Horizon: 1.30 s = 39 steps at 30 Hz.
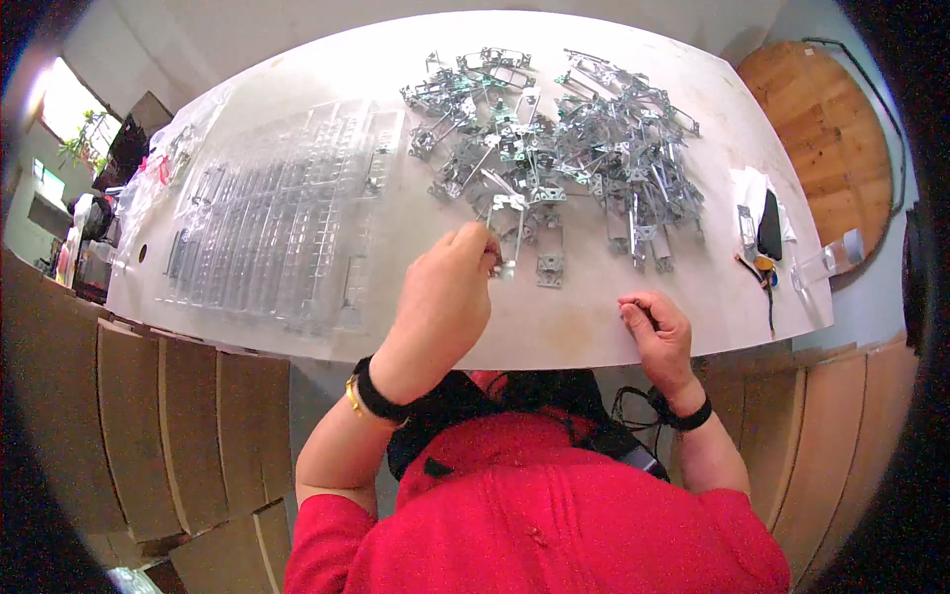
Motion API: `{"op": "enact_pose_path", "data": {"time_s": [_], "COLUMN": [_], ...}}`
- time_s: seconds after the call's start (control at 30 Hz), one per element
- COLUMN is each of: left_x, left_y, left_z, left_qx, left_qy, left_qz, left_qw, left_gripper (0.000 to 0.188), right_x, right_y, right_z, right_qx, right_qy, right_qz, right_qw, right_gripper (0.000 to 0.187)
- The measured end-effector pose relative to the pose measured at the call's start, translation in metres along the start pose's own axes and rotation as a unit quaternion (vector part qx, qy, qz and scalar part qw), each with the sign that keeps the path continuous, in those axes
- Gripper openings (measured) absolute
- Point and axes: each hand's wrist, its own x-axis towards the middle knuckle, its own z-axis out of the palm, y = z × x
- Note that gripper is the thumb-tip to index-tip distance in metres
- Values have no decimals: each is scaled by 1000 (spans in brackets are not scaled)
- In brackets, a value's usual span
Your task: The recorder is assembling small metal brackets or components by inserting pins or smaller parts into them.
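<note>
My left hand (445, 292) reaches over the near side of the pile, its fingers pinched at the lower end of a thin silvery metal bracket (519, 234). The fingertips partly hide where they meet it. Just right of it, another metal bracket (550, 267) lies on the table. Near the table's front edge, my right hand (661, 342) is closed, thumb against curled fingers; whatever is in them, if anything, is too small to make out. Beyond both hands spreads a tangled heap of metal brackets (633, 139).
Stacked clear plastic trays (267, 218) cover the left part of the white table (584, 342). At the right lie a white cloth (752, 188), a black object (769, 226), a dark cord (771, 307) and a clear cup (829, 259). Cardboard boxes (188, 436) line the front left.
</note>
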Motion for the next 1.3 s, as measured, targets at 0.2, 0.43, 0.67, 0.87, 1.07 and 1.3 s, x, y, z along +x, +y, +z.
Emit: {"op": "enact_pose_path", "data": {"time_s": [0.2,0.43,0.67,0.87,1.07,1.3], "left_x": [-32,-65,-62,-62,-61,-60], "left_y": [1,-41,-26,-17,-26,-32], "left_z": [-4,16,1,-1,12,37], "left_qx": [-459,-605,-487,-180,124,161], "left_qy": [-196,-137,-73,-56,127,81], "left_qz": [-224,-372,-386,-371,-83,-43], "left_qw": [837,691,781,910,981,983], "left_gripper": [17,23,39,48,43,32], "right_x": [1,4,11,15,17,16], "right_y": [-5,-15,-36,-44,-44,-43], "right_z": [1,5,25,31,32,38], "right_qx": [-4,-16,0,-39,-58,-51], "right_qy": [1,0,-72,-133,-126,-109], "right_qz": [1,-47,-77,-116,-131,-110], "right_qw": [1000,999,994,984,982,987], "right_gripper": [9,11,14,22,25,25]}}
